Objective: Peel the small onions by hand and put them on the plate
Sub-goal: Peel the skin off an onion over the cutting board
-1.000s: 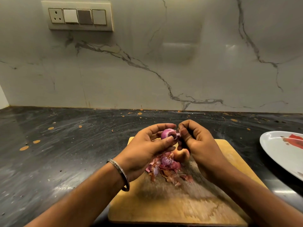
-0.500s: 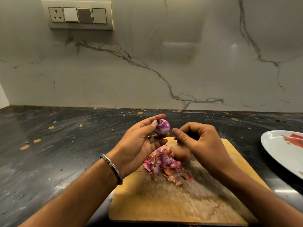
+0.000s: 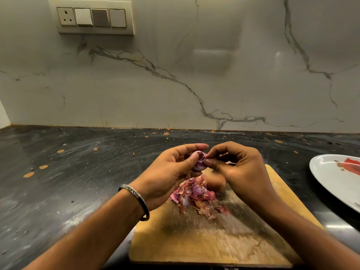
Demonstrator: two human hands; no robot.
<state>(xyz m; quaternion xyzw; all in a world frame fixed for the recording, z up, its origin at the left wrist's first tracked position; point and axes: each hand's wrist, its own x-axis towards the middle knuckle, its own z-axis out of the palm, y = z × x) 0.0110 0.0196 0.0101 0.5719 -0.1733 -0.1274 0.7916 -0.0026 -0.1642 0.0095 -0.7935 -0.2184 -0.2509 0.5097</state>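
Note:
My left hand (image 3: 169, 170) holds a small purple onion (image 3: 199, 160) between thumb and fingers, its cut end facing me, above the wooden cutting board (image 3: 214, 240). The thumb and forefinger of my right hand (image 3: 237, 164) pinch at the onion's right side. Below the hands a pile of pink and brown onion peels (image 3: 196, 195) lies on the board. An unpeeled tan onion (image 3: 216, 183) sits beside the pile, partly hidden by my right hand. The white plate (image 3: 331, 184) with a red mark lies at the right edge, and I see no onions on its visible part.
The board rests on a dark stone counter (image 3: 78, 172) speckled with small orange spots. A marble backsplash rises behind, with a switch panel (image 3: 93, 18) at the upper left. A metal bangle (image 3: 136, 201) circles my left wrist.
My right hand, apart from the onion half a second ago, has come back and pinches it. The left hand has turned the onion so its cut end faces me.

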